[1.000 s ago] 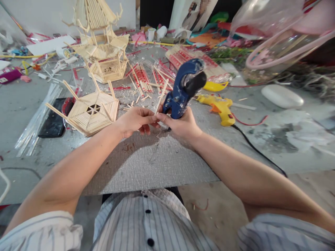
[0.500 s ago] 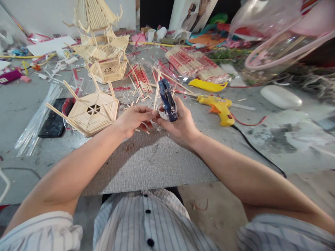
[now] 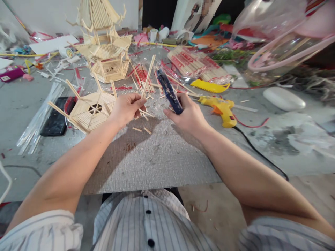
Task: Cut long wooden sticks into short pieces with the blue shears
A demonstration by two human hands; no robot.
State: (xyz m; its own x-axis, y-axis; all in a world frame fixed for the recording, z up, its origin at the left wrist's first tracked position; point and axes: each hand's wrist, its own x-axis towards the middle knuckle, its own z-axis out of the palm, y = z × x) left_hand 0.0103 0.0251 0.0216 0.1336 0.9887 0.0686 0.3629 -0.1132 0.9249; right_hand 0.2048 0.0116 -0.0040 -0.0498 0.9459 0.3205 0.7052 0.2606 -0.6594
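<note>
My left hand [image 3: 130, 108] is closed, pinching thin wooden sticks [image 3: 149, 75] that point up and lean to the right. My right hand [image 3: 187, 113] is wrapped round a long dark blue hand tool [image 3: 169, 91] with pale residue on it; its exact kind I cannot make out. The tool tilts up toward the sticks, apart from them. Short cut stick pieces [image 3: 147, 130] lie on the table below and between my hands. Left of my left hand is a hexagonal stick base [image 3: 89, 109] with upright posts, partly hidden by my hand and forearm.
A tiered stick pagoda [image 3: 111, 69] stands behind the base. Bundled sticks [image 3: 185, 62] in plastic, a yellow-handled saw [image 3: 210, 85] and a yellow glue gun [image 3: 222, 109] with a black cord lie to the right. A black phone-like slab [image 3: 53, 120] and clear glue sticks [image 3: 39, 118] lie left.
My hands have moved apart, the left one going left with the sticks, which now lean right. The blue tool has tilted leftward at its top. Short pieces on the table are now more exposed.
</note>
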